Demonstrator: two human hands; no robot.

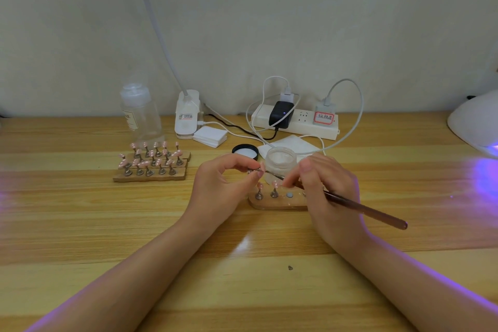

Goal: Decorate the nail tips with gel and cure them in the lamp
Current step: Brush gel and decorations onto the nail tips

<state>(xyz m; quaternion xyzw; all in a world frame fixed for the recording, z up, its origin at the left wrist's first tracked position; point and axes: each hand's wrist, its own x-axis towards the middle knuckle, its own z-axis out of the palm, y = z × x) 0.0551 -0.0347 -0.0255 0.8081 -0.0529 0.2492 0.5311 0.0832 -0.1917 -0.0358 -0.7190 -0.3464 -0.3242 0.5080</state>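
Pink nail tip (260, 171) on its small metal stand is pinched in the left hand (223, 183) just above the wooden holder (280, 203); judged light, rigid, slick when gelled, so hold it by the stand. Right hand (326, 191) grips the brush (363, 209), bristles at the tip. Bristle contact is too small to resolve; the lamp (474, 122), far right of the right hand, is cut off.

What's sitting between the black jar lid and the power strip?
In the head view, a folded white wipe lies between the black lid and the power strip, with cables crossing it.
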